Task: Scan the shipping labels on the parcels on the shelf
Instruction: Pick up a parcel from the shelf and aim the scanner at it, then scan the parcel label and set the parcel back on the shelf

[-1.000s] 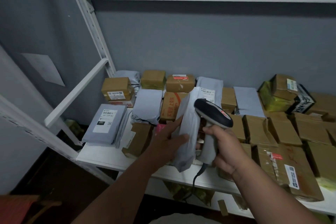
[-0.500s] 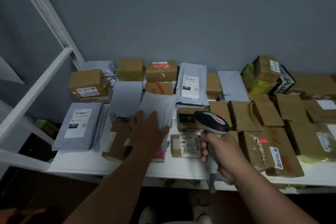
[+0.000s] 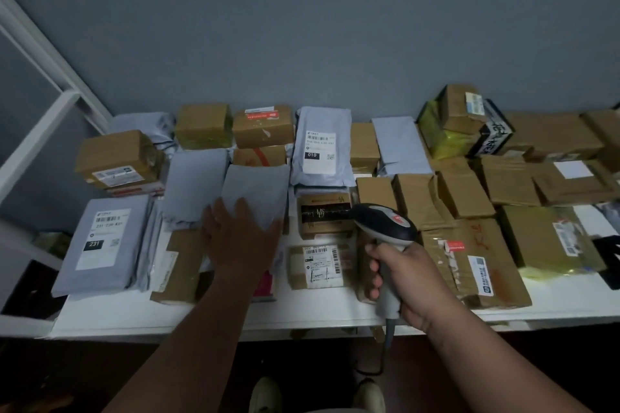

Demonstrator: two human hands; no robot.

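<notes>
Scanner (image 3: pixel 385 228) is gripped firmly in my right hand (image 3: pixel 402 282). My left hand (image 3: pixel 241 238) lies open and flat on a grey mailer bag (image 3: pixel 258 191), at twelve o'clock from it on the shelf (image 3: pixel 302 315). It seems soft, light, slippery; I would pinch its edge.

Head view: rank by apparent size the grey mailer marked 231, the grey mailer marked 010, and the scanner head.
1. Mailer marked 231, though it lies nearer the camera, so the lead is unsure.
2. Mailer marked 010.
3. Scanner head, clearly smallest.

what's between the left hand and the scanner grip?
Head view: a small brown box with a white label lies on the shelf between the left hand and scanner.
</notes>
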